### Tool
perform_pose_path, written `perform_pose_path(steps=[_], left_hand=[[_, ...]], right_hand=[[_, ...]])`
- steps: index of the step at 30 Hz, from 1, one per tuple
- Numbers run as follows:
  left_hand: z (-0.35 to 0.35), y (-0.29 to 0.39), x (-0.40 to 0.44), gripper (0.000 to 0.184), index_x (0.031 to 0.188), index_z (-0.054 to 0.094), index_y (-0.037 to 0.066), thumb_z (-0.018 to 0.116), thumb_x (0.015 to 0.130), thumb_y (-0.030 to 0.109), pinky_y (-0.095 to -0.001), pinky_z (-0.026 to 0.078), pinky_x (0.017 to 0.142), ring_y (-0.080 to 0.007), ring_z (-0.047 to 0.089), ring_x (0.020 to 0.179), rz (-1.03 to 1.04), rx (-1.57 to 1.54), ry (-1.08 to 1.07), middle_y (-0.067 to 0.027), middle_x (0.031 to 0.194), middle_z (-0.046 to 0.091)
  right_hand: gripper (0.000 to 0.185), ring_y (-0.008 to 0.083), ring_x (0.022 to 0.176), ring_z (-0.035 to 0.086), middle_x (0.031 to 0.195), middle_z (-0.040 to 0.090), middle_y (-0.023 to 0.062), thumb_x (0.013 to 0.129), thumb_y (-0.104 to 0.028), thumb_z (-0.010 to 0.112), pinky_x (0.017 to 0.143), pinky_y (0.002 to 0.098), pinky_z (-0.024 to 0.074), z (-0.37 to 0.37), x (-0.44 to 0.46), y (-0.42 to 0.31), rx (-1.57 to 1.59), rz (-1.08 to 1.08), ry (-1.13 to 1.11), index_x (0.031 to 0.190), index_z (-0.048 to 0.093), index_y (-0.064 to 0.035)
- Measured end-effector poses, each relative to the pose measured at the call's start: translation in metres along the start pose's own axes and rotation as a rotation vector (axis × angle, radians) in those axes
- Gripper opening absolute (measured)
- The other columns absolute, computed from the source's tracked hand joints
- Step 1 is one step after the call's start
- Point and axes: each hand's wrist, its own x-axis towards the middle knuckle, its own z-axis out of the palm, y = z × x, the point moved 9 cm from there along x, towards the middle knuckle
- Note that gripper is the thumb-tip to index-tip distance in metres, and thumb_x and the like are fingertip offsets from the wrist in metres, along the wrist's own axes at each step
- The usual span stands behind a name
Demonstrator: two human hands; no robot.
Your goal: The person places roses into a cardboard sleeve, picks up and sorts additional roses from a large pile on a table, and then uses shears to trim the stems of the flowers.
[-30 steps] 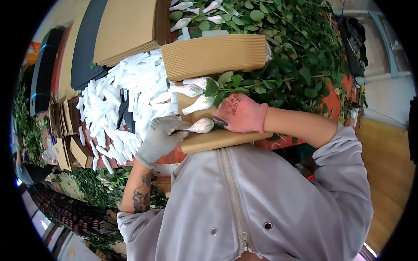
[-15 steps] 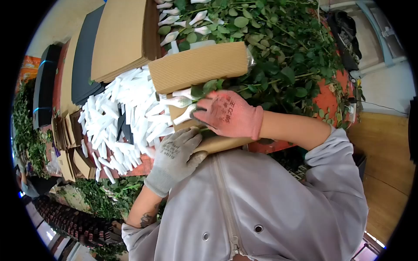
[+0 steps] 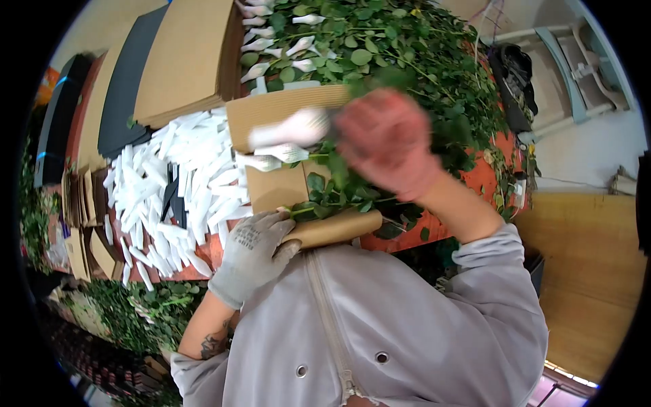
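Observation:
My right hand [image 3: 386, 139], in a red glove and blurred by motion, is closed around a rose [image 3: 295, 129] whose bud sits in a white sleeve and points left. It is raised over a corrugated cardboard strip [image 3: 271, 105]. Below it lie two more white-sleeved roses [image 3: 281, 152] on a cardboard sheet [image 3: 274, 190]. My left hand [image 3: 251, 251], in a grey glove, grips the left end of the sheet's curled near edge [image 3: 336, 229], thumb below and fingers above. Green leaves [image 3: 332, 200] lie along the inside of that curl.
A heap of white sleeves [image 3: 183, 183] covers the red table [image 3: 475, 193] at left. Stacked cardboard [image 3: 183, 61] and dark sheets [image 3: 132, 81] stand behind. Leafy rose stems [image 3: 407, 47] fill the far right. A chair [image 3: 569, 81] stands beyond.
My right hand has lifted up and to the right with a sleeved rose. My left hand stays at the curled cardboard; more of the sheet and leaves now shows.

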Motion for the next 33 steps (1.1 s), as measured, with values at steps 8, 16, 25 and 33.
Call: perform_pose_path(steps=[8, 16, 25, 33], left_hand=[[0.002, -0.006, -0.001, 0.038, 0.104, 0.060, -0.001, 0.059, 0.078, 0.027, -0.0417, 0.040, 0.092, -0.0346, 0.053, 0.106, -0.014, -0.031, 0.030, -0.0202, 0.111, 0.058], [0.010, -0.007, -0.004, 0.038, 0.105, 0.059, 0.000, 0.058, 0.080, 0.028, -0.0415, 0.039, 0.093, -0.0336, 0.052, 0.108, -0.002, -0.010, 0.000, -0.0193, 0.114, 0.057], [-0.002, -0.004, -0.002, 0.037, 0.107, 0.059, 0.002, 0.058, 0.081, 0.029, -0.0405, 0.041, 0.090, -0.0311, 0.053, 0.108, 0.038, -0.050, -0.037, -0.0164, 0.115, 0.057], [-0.008, -0.066, 0.018, 0.026, 0.099, 0.063, 0.007, 0.061, 0.078, 0.021, -0.0386, 0.046, 0.068, -0.0285, 0.059, 0.078, -0.077, 0.201, 0.061, -0.0096, 0.085, 0.061]], right_hand=[[0.032, 0.0166, 0.081, 0.064, 0.098, 0.066, 0.0106, 0.079, -0.010, 0.063, 0.077, 0.0269, 0.0501, -0.275, -0.042, 0.216, -0.483, 0.584, 0.633, 0.109, 0.060, 0.0012], [0.015, 0.0171, 0.081, 0.052, 0.082, 0.047, 0.0049, 0.077, -0.010, 0.048, 0.068, 0.0260, 0.0437, 0.035, -0.010, -0.053, -0.334, -0.254, -0.430, 0.092, 0.049, -0.0068], [0.041, 0.0230, 0.100, 0.051, 0.101, 0.055, 0.0082, 0.078, -0.019, 0.047, 0.090, 0.0343, 0.0382, 0.134, -0.054, -0.083, 0.246, -0.153, -0.665, 0.116, 0.048, -0.0054], [0.038, 0.0206, 0.106, 0.050, 0.109, 0.055, 0.0075, 0.082, -0.015, 0.045, 0.091, 0.0321, 0.0392, 0.155, -0.065, -0.093, 0.207, -0.200, -0.786, 0.119, 0.049, -0.0097]])
